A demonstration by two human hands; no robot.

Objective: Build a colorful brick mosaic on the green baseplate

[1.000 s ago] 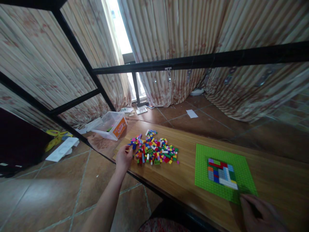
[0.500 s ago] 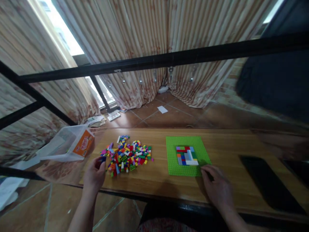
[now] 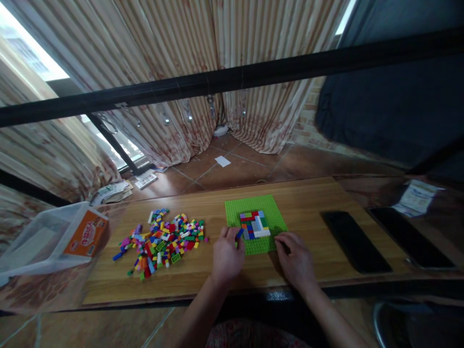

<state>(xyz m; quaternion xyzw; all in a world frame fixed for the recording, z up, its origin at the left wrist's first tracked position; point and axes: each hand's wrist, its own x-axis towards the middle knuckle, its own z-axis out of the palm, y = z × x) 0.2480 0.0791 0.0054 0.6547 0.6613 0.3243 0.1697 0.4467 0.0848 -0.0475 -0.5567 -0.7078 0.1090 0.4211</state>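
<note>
Between the thumb and fingers of my left hand (image 3: 227,256) is a small blue brick (image 3: 239,234). This hand is at the left edge of the green baseplate (image 3: 234,207). On the plate a low block of joined bricks (image 3: 255,225) shows red, blue, white, orange and grey pieces. My right hand (image 3: 295,257) rests at the plate's right front edge, fingers curled together; whether anything is pinched in them is hidden. To the left a heap of loose coloured bricks (image 3: 165,244) lies spread on the wooden table (image 3: 203,285).
A clear plastic bin (image 3: 47,237) with an orange label stands beyond the table's left end. Two dark phone-like slabs, a nearer one (image 3: 355,240) and a farther one (image 3: 413,238), lie to the right. A black metal bar (image 3: 181,89) crosses behind the table.
My left hand has moved right, from the brick heap to the baseplate, carrying the blue brick. My right hand stays by the plate's edge. The camera view has turned rightward.
</note>
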